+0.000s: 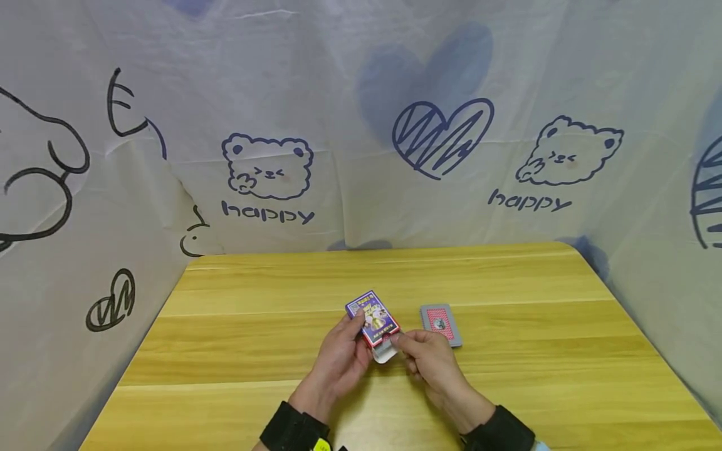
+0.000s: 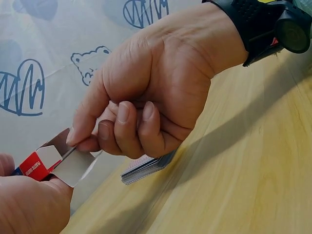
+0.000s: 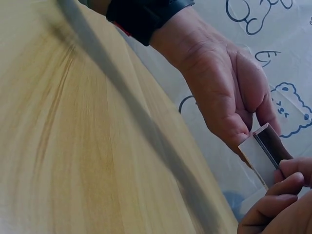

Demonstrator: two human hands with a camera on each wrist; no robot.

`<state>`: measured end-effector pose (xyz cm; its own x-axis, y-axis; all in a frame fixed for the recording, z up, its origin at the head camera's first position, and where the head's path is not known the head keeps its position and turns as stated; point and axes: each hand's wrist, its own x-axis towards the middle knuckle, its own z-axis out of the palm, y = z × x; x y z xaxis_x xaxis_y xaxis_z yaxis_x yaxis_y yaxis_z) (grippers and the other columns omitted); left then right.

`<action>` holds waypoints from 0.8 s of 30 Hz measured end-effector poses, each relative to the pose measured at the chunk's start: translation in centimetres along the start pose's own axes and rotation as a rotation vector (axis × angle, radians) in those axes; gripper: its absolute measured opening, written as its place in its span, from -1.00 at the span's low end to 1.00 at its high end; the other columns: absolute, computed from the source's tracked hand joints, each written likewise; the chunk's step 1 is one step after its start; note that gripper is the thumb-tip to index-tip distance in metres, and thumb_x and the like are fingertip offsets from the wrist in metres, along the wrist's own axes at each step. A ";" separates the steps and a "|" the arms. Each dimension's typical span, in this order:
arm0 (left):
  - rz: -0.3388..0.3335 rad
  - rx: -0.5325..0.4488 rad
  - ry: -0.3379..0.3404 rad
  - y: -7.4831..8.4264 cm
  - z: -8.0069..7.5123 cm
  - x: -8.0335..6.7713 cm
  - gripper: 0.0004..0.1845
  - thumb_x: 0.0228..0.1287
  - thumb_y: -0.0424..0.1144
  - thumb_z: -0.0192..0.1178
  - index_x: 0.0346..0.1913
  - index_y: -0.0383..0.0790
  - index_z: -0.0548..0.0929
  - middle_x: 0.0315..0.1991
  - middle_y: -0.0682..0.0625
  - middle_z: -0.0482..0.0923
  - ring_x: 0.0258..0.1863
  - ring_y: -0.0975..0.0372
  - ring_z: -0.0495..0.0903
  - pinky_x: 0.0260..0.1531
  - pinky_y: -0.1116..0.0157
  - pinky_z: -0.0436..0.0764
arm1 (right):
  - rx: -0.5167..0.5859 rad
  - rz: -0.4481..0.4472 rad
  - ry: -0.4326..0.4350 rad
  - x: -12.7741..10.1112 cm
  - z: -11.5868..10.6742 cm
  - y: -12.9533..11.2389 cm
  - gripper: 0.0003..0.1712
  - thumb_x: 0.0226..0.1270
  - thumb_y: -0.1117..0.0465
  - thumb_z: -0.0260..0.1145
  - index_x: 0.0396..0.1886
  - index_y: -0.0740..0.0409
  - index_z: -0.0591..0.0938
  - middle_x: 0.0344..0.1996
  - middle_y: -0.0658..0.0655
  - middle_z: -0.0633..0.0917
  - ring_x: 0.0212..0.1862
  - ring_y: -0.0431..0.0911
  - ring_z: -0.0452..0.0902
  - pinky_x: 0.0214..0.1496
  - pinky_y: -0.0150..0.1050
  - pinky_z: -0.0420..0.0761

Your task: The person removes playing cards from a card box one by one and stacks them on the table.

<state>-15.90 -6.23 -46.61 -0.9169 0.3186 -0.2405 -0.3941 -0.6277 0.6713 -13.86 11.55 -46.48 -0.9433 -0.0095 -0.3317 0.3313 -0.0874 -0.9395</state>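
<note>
over table [image 1: 225, 351], card box [image 1: 374, 318] between hands

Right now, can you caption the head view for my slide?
Left hand grips a card box while right hand pinches its open flap; a deck lies on the table.

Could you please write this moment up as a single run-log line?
left hand: grips card box | right hand: pinches box flap | card deck: flat on table, right of box
</note>
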 end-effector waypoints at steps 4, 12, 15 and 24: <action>0.027 -0.017 0.013 0.2 -0.2 0.1 -0.43 0.78 -0.16 -0.22 0.65 -0.29 0.03 0.55 -0.25 0.33 0.39 0.20 0.54 0.41 0.28 0.53 | -0.015 -0.003 -0.020 0.0 0.0 0.0 -0.84 0.39 0.23 0.42 -0.29 0.27 0.70 -0.66 -0.05 0.50 -0.60 -0.25 0.33 -0.63 -0.44 0.35; 0.044 -0.026 0.036 0.7 -0.6 0.1 -0.43 0.79 -0.14 -0.23 0.64 -0.30 0.03 0.50 -0.23 0.40 0.35 0.21 0.59 0.39 0.27 0.55 | -0.029 0.008 -0.087 -0.3 0.1 -0.3 -0.80 0.35 0.24 0.38 -0.44 0.22 0.60 -0.63 -0.05 0.47 -0.62 -0.25 0.28 -0.65 -0.45 0.24; 0.035 -0.024 0.035 0.8 -0.7 0.1 -0.44 0.78 -0.13 -0.23 0.64 -0.28 0.04 0.47 -0.21 0.44 0.33 0.21 0.60 0.39 0.27 0.56 | -0.036 0.009 -0.078 -0.3 0.0 -0.4 -0.73 0.41 0.16 0.41 -0.44 0.21 0.62 -0.61 -0.06 0.47 -0.62 -0.25 0.25 -0.65 -0.44 0.19; 0.048 -0.017 0.059 1.0 -1.0 0.4 -0.44 0.79 -0.09 -0.24 0.63 -0.27 0.07 0.52 -0.25 0.38 0.34 0.17 0.60 0.37 0.24 0.58 | -0.090 -0.012 -0.074 -0.2 -0.6 -0.4 -0.80 0.36 0.25 0.41 -0.44 0.25 0.65 -0.66 -0.06 0.46 -0.63 -0.25 0.26 -0.63 -0.42 0.17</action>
<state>-16.71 -7.49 -46.73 -0.9365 0.2463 -0.2495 -0.3506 -0.6535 0.6708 -13.83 12.18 -46.06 -0.9450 -0.0831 -0.3162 0.3172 0.0020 -0.9484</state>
